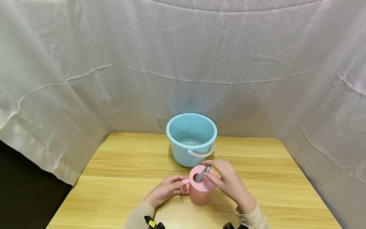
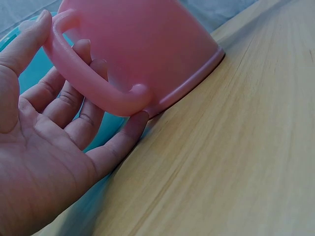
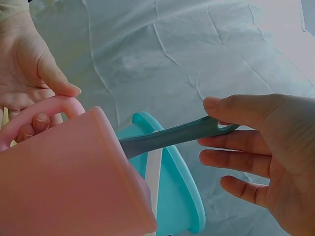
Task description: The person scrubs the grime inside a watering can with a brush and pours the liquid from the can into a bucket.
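Observation:
A pink plastic mug (image 1: 200, 196) stands on the table in the head view, its side handle (image 2: 83, 81) turned toward my left hand (image 1: 167, 189). That hand holds the handle: the thumb (image 2: 30, 42) lies at its upper end and fingers pass behind it. Out of the mug's mouth slants a grey utensil (image 3: 172, 137) with a loop at the end of its handle. My right hand (image 1: 230, 183) pinches it near the loop between thumb (image 3: 241, 109) and index finger, the other fingers apart from it. The utensil's lower end is hidden inside the mug.
A light blue bucket (image 1: 178, 154) with a white carrying handle (image 1: 200, 155) stands just behind the mug. The wooden table (image 1: 123, 165) reaches to pale grey cloth curtains (image 1: 183, 57) hanging at the back and both sides.

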`<state>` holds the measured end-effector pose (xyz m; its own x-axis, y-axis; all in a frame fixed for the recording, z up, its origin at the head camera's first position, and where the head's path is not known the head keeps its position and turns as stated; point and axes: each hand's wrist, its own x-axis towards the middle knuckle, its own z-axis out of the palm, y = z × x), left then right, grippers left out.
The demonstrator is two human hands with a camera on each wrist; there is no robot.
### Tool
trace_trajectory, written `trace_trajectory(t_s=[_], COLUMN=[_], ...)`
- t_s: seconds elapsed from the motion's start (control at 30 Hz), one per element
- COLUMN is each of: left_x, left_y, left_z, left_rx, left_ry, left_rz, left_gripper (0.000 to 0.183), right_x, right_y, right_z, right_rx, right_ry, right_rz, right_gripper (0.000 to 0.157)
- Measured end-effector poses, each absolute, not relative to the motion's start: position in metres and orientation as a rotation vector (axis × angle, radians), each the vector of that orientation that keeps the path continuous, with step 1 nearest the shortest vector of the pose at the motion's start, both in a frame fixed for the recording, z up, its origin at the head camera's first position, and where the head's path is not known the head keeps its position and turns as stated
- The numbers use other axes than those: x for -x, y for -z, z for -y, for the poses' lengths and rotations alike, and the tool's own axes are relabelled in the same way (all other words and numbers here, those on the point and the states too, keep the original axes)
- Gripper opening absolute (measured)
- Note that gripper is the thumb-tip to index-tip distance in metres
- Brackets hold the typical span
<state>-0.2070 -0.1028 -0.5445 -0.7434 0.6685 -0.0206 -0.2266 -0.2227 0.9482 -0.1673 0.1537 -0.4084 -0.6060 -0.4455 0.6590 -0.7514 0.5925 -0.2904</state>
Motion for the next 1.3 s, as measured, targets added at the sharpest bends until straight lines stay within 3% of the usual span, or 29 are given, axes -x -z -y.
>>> trace_trajectory(t_s=[0.57, 1.3], left_x=[0.206, 0.207], left_y=[0.543, 0.543], left_z=[0.104, 0.103], left_rx=[-0.568, -0.54], left_ry=[-2.003, -1.997], left_rz=[-1.454, -1.465], left_gripper=[0.024, 0.024], right_x=[0.173, 0.176], right_y=[0.409, 0.392], right_z=[-0.136, -0.129], right_rx=[-1.033, -1.091], right_ry=[-0.701, -0.626], right_rz=[2.293, 2.292], right_gripper=[0.031, 0.041])
